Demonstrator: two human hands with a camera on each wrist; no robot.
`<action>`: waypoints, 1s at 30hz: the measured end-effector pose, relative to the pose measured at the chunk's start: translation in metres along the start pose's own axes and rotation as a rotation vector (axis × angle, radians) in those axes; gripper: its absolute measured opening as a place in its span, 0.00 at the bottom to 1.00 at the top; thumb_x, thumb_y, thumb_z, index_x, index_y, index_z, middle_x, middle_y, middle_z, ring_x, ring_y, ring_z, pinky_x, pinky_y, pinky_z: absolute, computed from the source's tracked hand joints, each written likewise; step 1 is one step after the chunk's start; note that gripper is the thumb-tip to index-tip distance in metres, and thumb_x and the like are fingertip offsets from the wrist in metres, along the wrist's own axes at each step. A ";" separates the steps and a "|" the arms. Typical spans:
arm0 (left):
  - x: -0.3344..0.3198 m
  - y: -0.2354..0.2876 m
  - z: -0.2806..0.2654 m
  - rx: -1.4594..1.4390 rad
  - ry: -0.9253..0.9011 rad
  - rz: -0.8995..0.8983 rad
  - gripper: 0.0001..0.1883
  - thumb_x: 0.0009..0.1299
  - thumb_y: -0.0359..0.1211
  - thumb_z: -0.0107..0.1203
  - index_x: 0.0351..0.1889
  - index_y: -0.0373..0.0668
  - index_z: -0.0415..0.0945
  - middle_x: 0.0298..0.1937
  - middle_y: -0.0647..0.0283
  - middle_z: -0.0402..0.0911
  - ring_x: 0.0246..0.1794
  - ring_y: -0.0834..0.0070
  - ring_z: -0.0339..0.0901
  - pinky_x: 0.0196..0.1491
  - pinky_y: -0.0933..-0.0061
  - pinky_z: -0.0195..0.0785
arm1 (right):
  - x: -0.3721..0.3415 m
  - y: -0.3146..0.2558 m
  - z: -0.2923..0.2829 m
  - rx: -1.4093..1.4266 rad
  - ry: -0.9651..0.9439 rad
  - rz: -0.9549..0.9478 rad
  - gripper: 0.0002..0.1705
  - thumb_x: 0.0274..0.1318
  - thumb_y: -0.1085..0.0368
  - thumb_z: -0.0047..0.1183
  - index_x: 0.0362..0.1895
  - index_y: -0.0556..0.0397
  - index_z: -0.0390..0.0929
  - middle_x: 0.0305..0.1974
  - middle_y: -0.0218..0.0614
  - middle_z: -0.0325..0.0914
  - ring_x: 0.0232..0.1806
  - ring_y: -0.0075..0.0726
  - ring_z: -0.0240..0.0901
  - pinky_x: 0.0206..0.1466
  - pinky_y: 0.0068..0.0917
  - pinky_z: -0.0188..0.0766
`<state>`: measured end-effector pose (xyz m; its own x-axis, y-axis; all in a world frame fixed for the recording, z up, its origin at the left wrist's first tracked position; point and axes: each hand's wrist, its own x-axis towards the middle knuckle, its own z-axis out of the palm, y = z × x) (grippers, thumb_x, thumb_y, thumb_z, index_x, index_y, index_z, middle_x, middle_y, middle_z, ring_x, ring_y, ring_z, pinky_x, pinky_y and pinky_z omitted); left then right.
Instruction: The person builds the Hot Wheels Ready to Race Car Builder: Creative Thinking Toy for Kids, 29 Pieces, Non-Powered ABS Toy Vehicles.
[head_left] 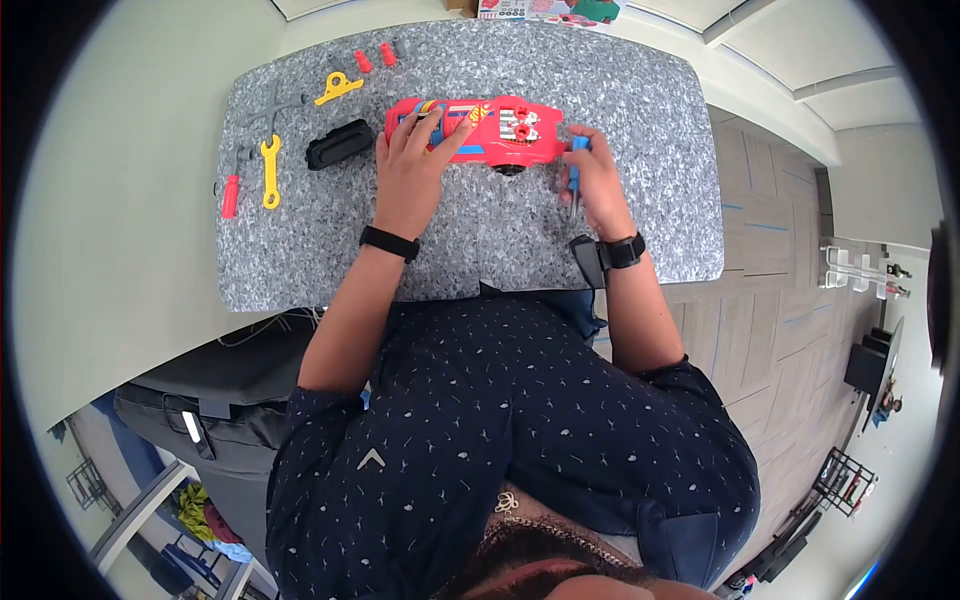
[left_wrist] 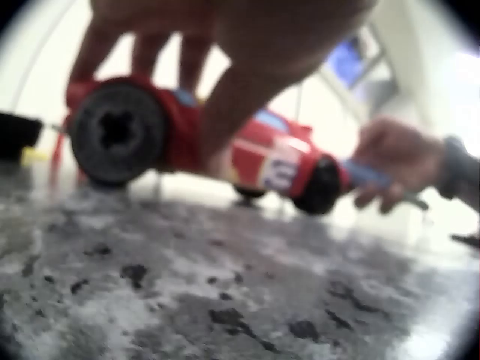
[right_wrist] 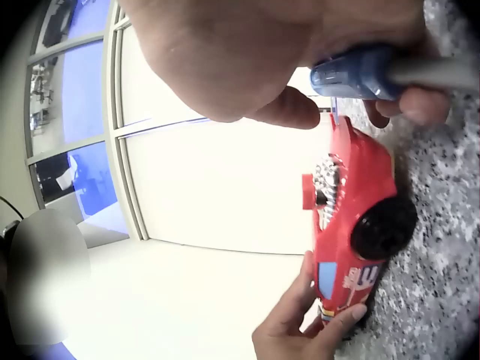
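Note:
A red toy car [head_left: 545,132] with blue windows and a silver engine lies lengthwise across the speckled grey table [head_left: 480,235]. My left hand [head_left: 412,165] grips its left end from above, thumb on the near side and fingers over the far side. In the left wrist view a black wheel [left_wrist: 116,131] with a cross-shaped hub shows below that hand. At the car's right end, my right hand [head_left: 603,185] holds a toy screwdriver by its blue handle [right_wrist: 352,73]. The grey shaft points back toward my body, and the handle end is close to the car.
Left of the car lies a black oblong piece [head_left: 339,145]. Farther left are a yellow wrench [head_left: 270,172], a red-handled tool [head_left: 231,196] and a grey cross-shaped tool [head_left: 273,108]. A yellow part [head_left: 338,88] and two red pegs [head_left: 363,62] lie toward the back. A printed box [head_left: 570,10] stands beyond the table.

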<state>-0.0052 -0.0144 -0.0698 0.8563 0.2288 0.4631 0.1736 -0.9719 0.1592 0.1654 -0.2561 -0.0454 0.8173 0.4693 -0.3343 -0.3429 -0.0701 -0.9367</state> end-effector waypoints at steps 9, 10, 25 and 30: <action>-0.001 0.006 -0.002 -0.024 0.004 -0.036 0.39 0.70 0.25 0.71 0.79 0.70 0.82 0.80 0.59 0.80 0.79 0.52 0.75 0.77 0.43 0.66 | 0.038 -0.013 -0.031 -0.577 -0.113 -0.160 0.44 0.71 0.75 0.58 0.89 0.64 0.59 0.70 0.52 0.81 0.54 0.38 0.87 0.44 0.33 0.88; -0.001 0.007 -0.001 -0.016 0.003 -0.039 0.39 0.70 0.25 0.71 0.79 0.70 0.82 0.80 0.59 0.80 0.79 0.52 0.75 0.77 0.43 0.66 | 0.038 -0.015 -0.030 -0.624 -0.125 -0.167 0.43 0.71 0.75 0.59 0.88 0.64 0.60 0.71 0.53 0.81 0.56 0.38 0.87 0.45 0.33 0.89; 0.000 0.012 -0.015 -0.165 -0.032 -0.123 0.43 0.66 0.28 0.76 0.82 0.54 0.77 0.82 0.57 0.77 0.83 0.52 0.71 0.81 0.42 0.63 | 0.046 0.002 -0.033 -0.465 -0.109 -0.186 0.35 0.71 0.74 0.59 0.81 0.67 0.71 0.69 0.50 0.85 0.52 0.38 0.91 0.46 0.32 0.93; -0.008 -0.033 -0.041 -0.386 0.028 -0.141 0.45 0.63 0.33 0.81 0.81 0.50 0.76 0.82 0.55 0.77 0.82 0.48 0.71 0.84 0.39 0.62 | 0.039 -0.006 -0.038 -0.468 -0.124 -0.161 0.36 0.74 0.73 0.60 0.82 0.68 0.69 0.71 0.51 0.82 0.58 0.38 0.89 0.51 0.34 0.94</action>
<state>-0.0376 0.0183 -0.0431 0.8228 0.3649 0.4357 0.0886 -0.8396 0.5360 0.2162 -0.2708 -0.0568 0.7717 0.6058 -0.1938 0.0502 -0.3618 -0.9309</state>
